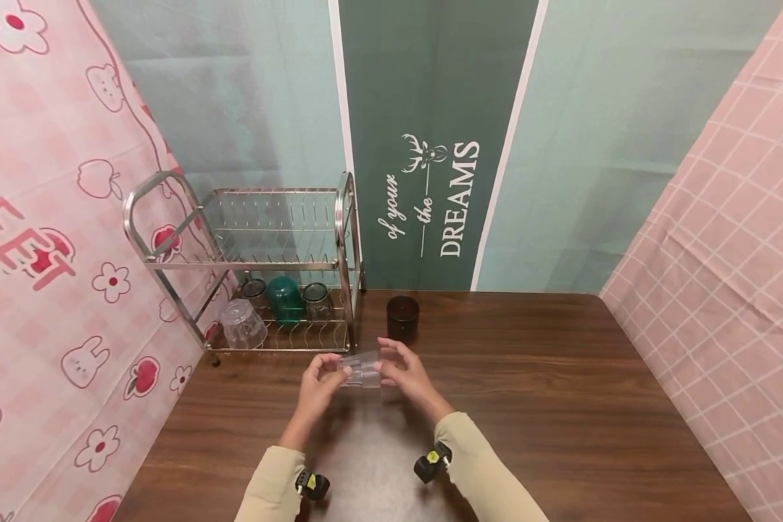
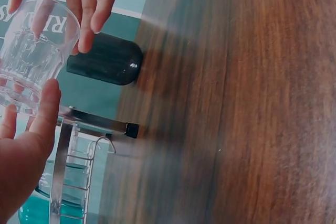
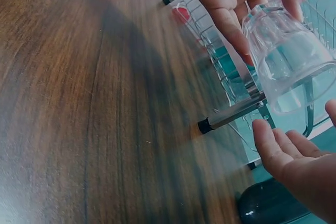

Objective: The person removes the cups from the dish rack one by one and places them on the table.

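Observation:
A clear plastic or glass tumbler is held on its side above the table. My left hand grips it near the base, thumb on one side and fingers on the other, as the right wrist view shows with the left hand at the fluted bottom. Beside the rim is my right hand; in the right wrist view its fingers are spread and loose, a little apart from the rim. A dark cup stands on the table just beyond the hands.
A two-tier metal dish rack stands at the back left. Its lower shelf bears a clear cup, a teal cup and two dark glasses, all upside down. Printed cloths hang around the brown wooden table.

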Motion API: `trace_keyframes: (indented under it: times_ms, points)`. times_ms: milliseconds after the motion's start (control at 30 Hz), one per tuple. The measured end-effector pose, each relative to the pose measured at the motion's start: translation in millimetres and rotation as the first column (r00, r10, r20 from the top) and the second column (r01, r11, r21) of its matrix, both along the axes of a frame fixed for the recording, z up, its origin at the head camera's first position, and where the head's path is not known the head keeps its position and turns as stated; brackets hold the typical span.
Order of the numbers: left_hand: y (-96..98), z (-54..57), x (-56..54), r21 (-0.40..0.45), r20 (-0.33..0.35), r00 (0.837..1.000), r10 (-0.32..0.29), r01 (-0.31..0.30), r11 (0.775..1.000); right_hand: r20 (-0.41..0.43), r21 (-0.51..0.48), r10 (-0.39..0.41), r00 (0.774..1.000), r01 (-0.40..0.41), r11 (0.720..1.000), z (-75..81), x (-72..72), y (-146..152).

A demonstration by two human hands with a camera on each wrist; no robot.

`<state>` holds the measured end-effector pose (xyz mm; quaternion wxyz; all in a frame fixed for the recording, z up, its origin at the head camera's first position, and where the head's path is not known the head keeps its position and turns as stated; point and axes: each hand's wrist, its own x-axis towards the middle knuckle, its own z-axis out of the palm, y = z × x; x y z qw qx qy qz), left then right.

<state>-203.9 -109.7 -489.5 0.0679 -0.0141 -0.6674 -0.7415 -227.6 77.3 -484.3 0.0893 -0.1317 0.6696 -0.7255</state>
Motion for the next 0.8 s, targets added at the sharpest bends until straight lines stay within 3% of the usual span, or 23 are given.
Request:
trace_keyframes:
  times_ms: [333, 500, 667, 733, 800]
  points:
    - [-3.2, -23.4, -9.9, 0.031, 0.014, 0.999, -0.049, 0.048, 0.998, -0.060, -0.032, 0.022, 0.998, -0.024, 0.999, -15.4, -6.7, -1.5]
    - [-8.1, -15.0, -8.8, -0.083, -0.047, 0.997, -0.064, 0.060, 0.995, -0.087, 0.002, -0.017, 0.996, 0.017, 1.000, -23.5, -11.4, 2.3]
    - [-14.1, -9.5, -10.6, -0.148, -0.084, 0.994, -0.068, 0.055, 0.987, -0.109, 0.039, -0.031, 0.993, 0.036, 0.999, -8.6, -6.8, 8.1]
    - [-15.7, -9.3, -10.5, -0.220, -0.096, 0.994, -0.049, 0.027, 0.975, -0.107, 0.072, -0.032, 0.994, 0.040, 0.997, 0.0, -3.6, 9.8]
    - [-17.0, -9.1, -11.2, -0.339, -0.137, 0.990, -0.021, -0.027, 0.941, -0.118, 0.122, -0.052, 0.992, 0.067, 0.990, 7.5, -1.9, 12.4]
